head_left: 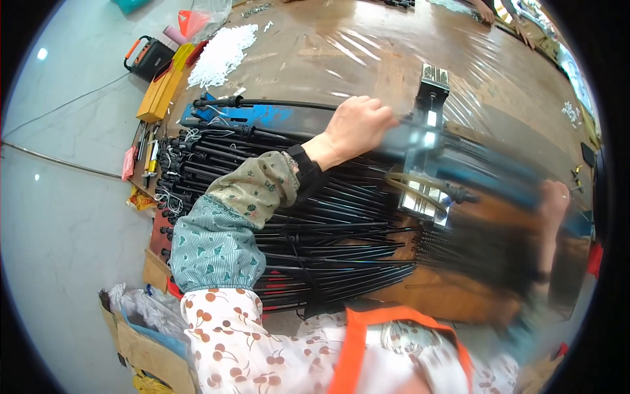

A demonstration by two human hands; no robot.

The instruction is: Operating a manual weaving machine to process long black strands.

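My left hand [361, 125] is closed in a fist over a long, thin black rod [289, 104]. The rod's far-left end has a thicker black fitting, held at a blue metal fixture [262, 115] on the table. Just right of that hand stands a metal clamp-like device [430, 108] with a bright block and a yellowish loop of tubing [420, 187]. On the far right my right hand [554, 200] is smeared by motion, beside a blurred dark bar; its fingers cannot be made out. Below my left arm lie many black rods [341, 217] in a bundle, with fittings and white strings at their left ends.
A brown worktable [315, 39] carries a pile of small white pieces [223, 56] at upper left. Beside it are a yellow box [164, 85] and a black-and-orange case [147, 58]. Another person's hands [502, 16] show at the upper right. A cardboard box [151, 348] stands lower left.
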